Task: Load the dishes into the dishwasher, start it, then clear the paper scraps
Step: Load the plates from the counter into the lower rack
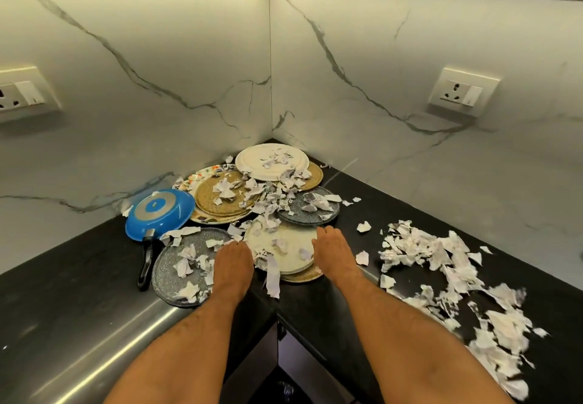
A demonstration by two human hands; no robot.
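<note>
Corner of a black counter (331, 302) under marble walls, dishes heaped toward the corner, paper scraps (441, 265) over everything.

Left hand (233, 258) — reaching forward, fingers at the left rim of the near cream plate (284, 246), between it and the near grey plate (179, 265). Fingertips are hidden among scraps; whether they grip the rim cannot be told.

Right hand (331, 252) — fingers laid over the right rim of the same cream plate, curling round its edge; appears to hold it, though the fingertips are not clear.

Near cream plate — sits on a woven mat (303, 274), scraps on top, one long strip hanging off the front edge.

Near grey plate — left of the hands, at the counter's front edge, littered with crumpled paper.

Blue pan (159, 211) — upside down, black handle toward the viewer, just beside the grey plate.

Woven mats on a patterned plate (202, 179) — behind the pan.

Far cream plate (271, 160) — deepest in the corner, resting on another mat.

Second grey plate (312, 211) — behind the right hand.

Loose scraps — thickest in a broad pile on the right counter, well apart from the dishes.

Sockets (463, 91) — one on each wall.
</note>
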